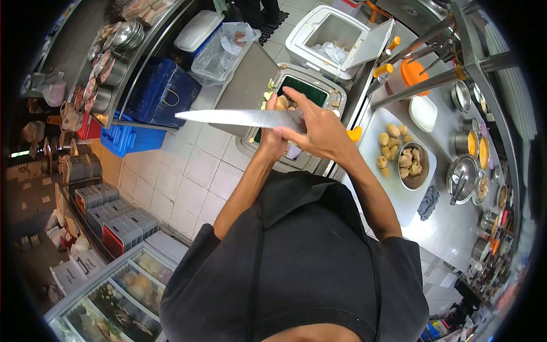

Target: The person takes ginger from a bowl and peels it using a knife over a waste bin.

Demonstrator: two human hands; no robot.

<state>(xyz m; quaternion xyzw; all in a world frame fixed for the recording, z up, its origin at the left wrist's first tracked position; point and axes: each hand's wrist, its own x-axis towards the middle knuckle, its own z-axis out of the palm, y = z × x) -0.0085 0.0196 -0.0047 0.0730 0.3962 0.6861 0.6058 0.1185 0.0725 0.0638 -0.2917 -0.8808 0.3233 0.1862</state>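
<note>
A large knife (239, 118) lies across the front of my hands, its blade pointing left and its yellow handle end (354, 134) showing beyond my right hand. My right hand (323, 131) is closed around the knife, thumb and index finger reaching toward the left hand. Behind the blade, my left hand (273, 139) is partly hidden, and a pale brown piece (282, 103) shows by its fingers; its grip is hard to make out. Both hands are above an open grey bin (336, 97) with food scraps around its opening.
On the right counter, a white cutting board (370, 137) bears several potatoes (393, 130) and a metal bowl (413, 165) of knobbly pieces. A white bin (296, 43) stands beyond the grey one. Blue containers (162, 88) are at the left, a glass-topped case (122, 285) at lower left.
</note>
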